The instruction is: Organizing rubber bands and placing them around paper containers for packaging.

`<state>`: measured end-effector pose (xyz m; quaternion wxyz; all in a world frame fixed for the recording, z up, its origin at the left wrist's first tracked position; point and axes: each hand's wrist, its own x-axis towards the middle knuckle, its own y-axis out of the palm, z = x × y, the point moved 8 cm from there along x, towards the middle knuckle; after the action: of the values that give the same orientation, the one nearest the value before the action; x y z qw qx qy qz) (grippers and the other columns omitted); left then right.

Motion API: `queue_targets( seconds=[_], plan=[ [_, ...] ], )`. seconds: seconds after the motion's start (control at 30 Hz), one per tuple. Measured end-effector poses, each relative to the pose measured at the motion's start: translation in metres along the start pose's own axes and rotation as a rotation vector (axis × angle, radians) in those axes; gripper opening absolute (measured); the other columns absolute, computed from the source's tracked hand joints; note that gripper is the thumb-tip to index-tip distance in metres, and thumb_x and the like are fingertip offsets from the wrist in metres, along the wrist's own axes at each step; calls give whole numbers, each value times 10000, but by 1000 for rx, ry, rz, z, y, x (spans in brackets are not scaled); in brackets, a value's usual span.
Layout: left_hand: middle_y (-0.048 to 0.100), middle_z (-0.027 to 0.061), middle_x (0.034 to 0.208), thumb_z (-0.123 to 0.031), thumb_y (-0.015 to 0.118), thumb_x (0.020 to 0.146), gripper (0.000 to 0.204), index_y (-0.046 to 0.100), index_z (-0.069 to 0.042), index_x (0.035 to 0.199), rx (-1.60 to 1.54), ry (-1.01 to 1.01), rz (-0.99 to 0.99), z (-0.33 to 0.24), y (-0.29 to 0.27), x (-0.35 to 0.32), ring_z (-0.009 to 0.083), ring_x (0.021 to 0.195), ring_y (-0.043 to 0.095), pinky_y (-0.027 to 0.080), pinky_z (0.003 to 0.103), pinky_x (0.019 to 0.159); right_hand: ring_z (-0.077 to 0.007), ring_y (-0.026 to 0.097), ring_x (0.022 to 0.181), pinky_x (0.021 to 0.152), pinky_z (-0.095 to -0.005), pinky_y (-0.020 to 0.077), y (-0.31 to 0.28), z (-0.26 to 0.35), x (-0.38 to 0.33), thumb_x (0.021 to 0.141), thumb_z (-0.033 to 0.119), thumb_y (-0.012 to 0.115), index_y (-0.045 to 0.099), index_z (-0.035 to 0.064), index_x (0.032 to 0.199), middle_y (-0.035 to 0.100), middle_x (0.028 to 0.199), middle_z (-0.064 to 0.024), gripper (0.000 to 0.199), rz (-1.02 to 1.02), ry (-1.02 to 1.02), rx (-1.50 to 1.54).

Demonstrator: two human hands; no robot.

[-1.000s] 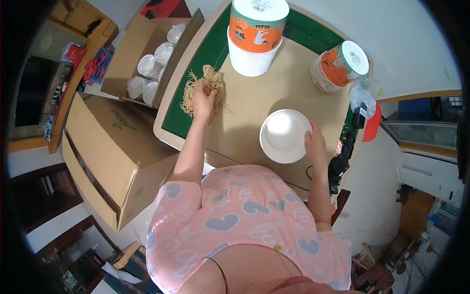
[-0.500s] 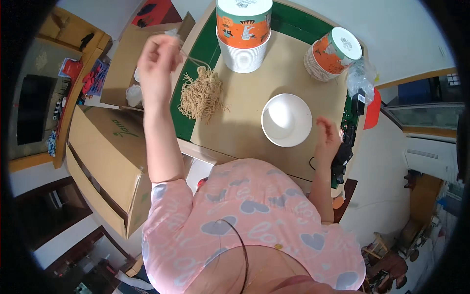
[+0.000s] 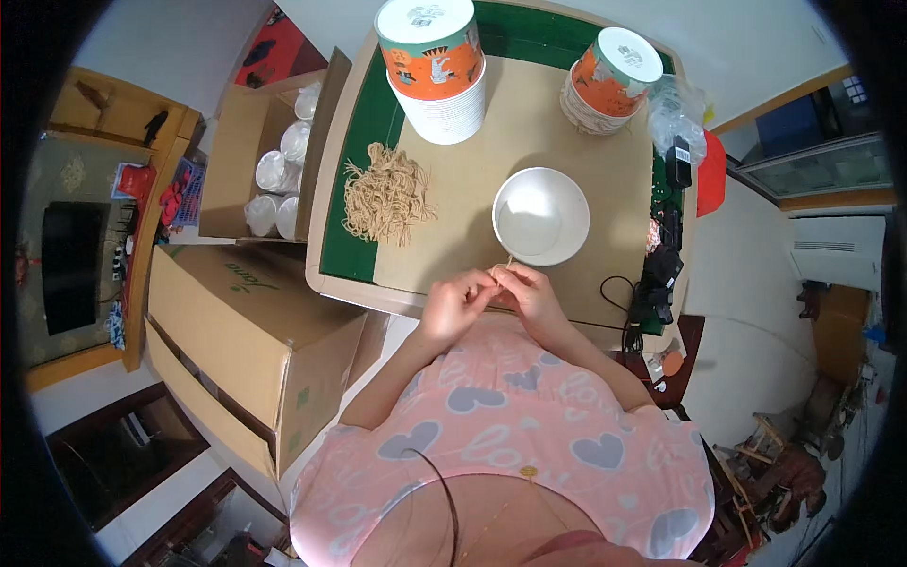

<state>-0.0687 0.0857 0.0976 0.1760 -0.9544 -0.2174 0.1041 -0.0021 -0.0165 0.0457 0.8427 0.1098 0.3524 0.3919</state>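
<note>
Close to the table's near edge, my left hand [image 3: 458, 304] and my right hand [image 3: 531, 300] meet, fingers pinched together on a thin tan string [image 3: 510, 260]. Only a short bit of it shows above the fingertips. Just beyond them stands a round white paper tub [image 3: 540, 217], its mouth facing up, and the string's visible end is right by its near rim. A loose heap of tan strings [image 3: 387, 197] lies to the left on the table. At the far side rises a tall stack of upside-down paper tubs [image 3: 435, 76] with orange and green prints.
A shorter stack of tubs [image 3: 609, 85] stands at the far right, with clear plastic bags [image 3: 675, 113] beside it. Black adapters and cables [image 3: 657, 283] line the table's right edge. Left of the table are an open carton [image 3: 250, 156] of wrapped white rolls and a large cardboard box [image 3: 255, 321].
My left hand has come down from above the string heap to the near edge, and my right hand has moved left to meet it. The whole view has shifted somewhat.
</note>
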Motion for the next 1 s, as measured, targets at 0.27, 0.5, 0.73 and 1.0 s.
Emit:
queue_targets(
  seconds=[0.27,0.5,0.73,1.0],
  plan=[
    [595,94,635,-121,667,792,100,626,-34,820,387,9,191,27,41,-21,176,522,538,438,291,521,-183,596,827,768,-305,493,-76,41,-12,928,190,501,557,-15,992,608,891,-94,222,-44,-125,391],
    [572,11,721,-54,629,826,81,554,-25,825,94,-210,88,-3,57,-11,65,622,513,417,220,562,-111,578,820,759,-234,474,-54,52,-39,863,25,578,546,18,1092,580,1065,-75,231,244,-330,-217],
    [566,-11,717,-17,585,867,24,578,3,856,-318,-365,149,-8,69,-11,45,643,500,403,183,589,-165,592,709,610,-293,464,-56,52,-44,818,30,614,576,52,984,614,829,-94,172,216,-526,-634],
    [637,22,723,-56,625,847,104,666,21,904,-81,-469,268,-4,49,-6,59,682,552,443,205,632,-248,594,690,615,-322,459,-158,119,-63,851,105,584,597,28,895,611,811,-125,90,-291,-620,-976]
  ],
)
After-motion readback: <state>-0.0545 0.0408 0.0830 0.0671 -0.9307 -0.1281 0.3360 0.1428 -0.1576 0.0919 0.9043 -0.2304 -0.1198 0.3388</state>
